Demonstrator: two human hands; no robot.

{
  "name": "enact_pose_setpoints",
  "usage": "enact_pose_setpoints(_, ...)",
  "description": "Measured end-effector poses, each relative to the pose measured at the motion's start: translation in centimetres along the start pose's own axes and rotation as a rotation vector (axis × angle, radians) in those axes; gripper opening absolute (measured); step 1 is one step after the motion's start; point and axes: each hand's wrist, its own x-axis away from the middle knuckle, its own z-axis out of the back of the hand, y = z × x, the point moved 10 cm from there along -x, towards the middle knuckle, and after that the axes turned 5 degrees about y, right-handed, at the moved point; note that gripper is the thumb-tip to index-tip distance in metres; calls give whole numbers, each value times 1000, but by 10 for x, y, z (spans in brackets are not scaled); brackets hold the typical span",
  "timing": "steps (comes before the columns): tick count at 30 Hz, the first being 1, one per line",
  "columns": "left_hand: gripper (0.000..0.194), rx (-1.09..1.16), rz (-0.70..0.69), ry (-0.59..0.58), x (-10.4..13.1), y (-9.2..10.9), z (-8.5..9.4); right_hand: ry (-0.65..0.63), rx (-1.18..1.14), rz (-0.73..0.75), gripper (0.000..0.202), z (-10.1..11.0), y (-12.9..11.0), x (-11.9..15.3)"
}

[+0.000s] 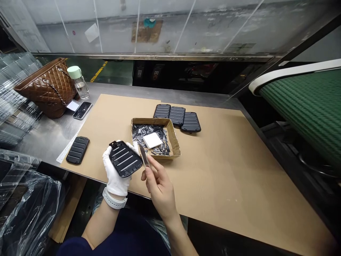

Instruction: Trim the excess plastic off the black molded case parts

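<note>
- From where I stand, one piece looks part-way through: the black, ribbed, rounded plastic panel (125, 160), held up off the surface just in front of the box.
- The white-gloved left hand (117, 182) cradles it, fingers curled under and along its edges; some are hidden behind it.
- The bare right hand (161, 188) has its thumb and fingers closed on a slim, pointed metal tool (145, 156), right by the panel's edge; whether they touch I can't tell.
- Four similar panels lie on the brown cardboard-covered surface (226, 170): an overlapping row of three black ribbed panels (177, 115) beyond the box, and a lone black ribbed panel (77, 150) off to the left. Which are finished and which are waiting, I can't say.
- The shallow brown cardboard box (174, 140) holds a loose heap of small dark, shiny strips (138, 132), with a flat white square block (152, 140) on top; plenty seems left.
- A clear bottle with a pale green lid (81, 87) contains some clear liquid; the quilted brown leather bag's (49, 89) contents are hidden.
</note>
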Motion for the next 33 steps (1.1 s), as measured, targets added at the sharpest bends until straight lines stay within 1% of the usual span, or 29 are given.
enact_pose_setpoints(3, 23, 16, 19, 10, 0, -2, 1, 20, 33, 79, 35, 0, -6, 2)
enact_pose_setpoints(9, 21, 14, 6, 26, -3, -2, 7, 48, 149, 243, 39, -3, -17, 9)
enact_pose_setpoints(12, 21, -2, -4, 10, -3, -2, 8, 53, 195, 316, 44, -6, -22, 13)
enact_pose_setpoints(17, 22, 5, 33, -21, -6, -7, 8, 43, 211, 404, 53, -13, -29, 17)
enact_pose_setpoints(22, 23, -18, 72, 27, -7, -13, 17, 35, 190, 458, 60, -18, -34, 20)
enact_pose_setpoints(26, 19, -118, 14, 51, -7, -8, 24, 20, 200, 454, 57, -21, -35, 20)
enact_pose_setpoints(29, 19, -136, -21, 47, -5, -6, 23, 6, 212, 432, 55, -22, -35, 20)
enact_pose_setpoints(33, 23, -85, -42, 50, -6, -5, 19, -18, 235, 402, 48, -26, -34, 22)
